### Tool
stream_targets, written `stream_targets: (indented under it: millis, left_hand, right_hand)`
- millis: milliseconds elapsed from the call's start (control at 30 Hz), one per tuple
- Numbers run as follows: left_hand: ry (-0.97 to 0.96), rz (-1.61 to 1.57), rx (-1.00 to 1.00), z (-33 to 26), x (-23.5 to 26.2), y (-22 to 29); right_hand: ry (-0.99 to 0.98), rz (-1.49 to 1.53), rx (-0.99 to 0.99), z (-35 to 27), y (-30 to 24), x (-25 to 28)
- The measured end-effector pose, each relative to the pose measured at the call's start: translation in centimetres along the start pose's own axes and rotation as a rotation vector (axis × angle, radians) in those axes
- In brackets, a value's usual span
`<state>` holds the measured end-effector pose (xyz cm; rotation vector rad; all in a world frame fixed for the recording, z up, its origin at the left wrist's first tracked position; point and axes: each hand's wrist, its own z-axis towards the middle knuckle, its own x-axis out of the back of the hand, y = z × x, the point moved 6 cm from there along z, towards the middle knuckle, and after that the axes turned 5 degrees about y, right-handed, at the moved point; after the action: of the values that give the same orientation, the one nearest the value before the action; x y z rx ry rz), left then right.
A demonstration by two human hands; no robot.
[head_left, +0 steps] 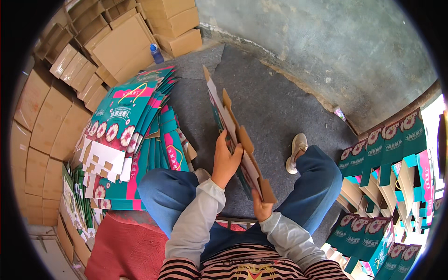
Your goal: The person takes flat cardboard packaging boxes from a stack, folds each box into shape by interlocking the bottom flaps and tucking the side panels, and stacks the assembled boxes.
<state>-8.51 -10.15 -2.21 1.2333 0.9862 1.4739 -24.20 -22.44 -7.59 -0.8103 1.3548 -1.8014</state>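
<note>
Between my knees I hold a flat, unfolded printed gift box (226,113) on edge, its far end tilted up and away from me. Bare brown cardboard flaps with notched edges show along its right side, white board beside them, and a strip of teal print on the left face. My left hand (227,161) grips the box near its middle, thumb on the inner side. Lower down, my right hand (262,206) is closed around the near end. Most fingers of both hands are hidden behind the board. To my left lies a heap of flattened teal and pink boxes (122,109) with yellow cord handles.
Brown cartons (44,135) are stacked along the left and back, with a blue bottle (157,53) beside them. At right, assembled teal boxes (392,144) stand in rows. A red cloth (126,247) lies at lower left. A grey wall (326,46) bounds the dark floor (266,112).
</note>
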Motion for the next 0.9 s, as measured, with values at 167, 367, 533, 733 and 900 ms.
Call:
stream_targets:
  millis: [167, 367, 533, 733, 900]
  left_hand:
    - [-0.075, 0.179, 0.013, -0.6, 0.2, -0.5]
    - [-0.102, 0.383, 0.02, -1.2, 1.0, -1.7]
    - [-0.189, 0.419, -0.144, -1.4, 0.5, 1.5]
    - [-0.441, 0.388, -0.542, -0.4, -1.7, 7.1]
    - [-0.593, 0.011, -0.18, 6.2, 2.8, 6.5]
  right_hand:
    - [-0.409, -0.231, 0.158, -1.4, -2.0, 0.3]
    - [-0.65, -0.009, 0.189, 3.6, -8.2, 4.2]
    - [-0.478, -0.535, 0.583, 13.9, -16.4, 2.6]
    - [-1.001, -1.066, 1.038, 19.0, -15.0, -4.4]
    - [-1.171, -1.088, 0.777, 21.6, -12.8, -5.0]
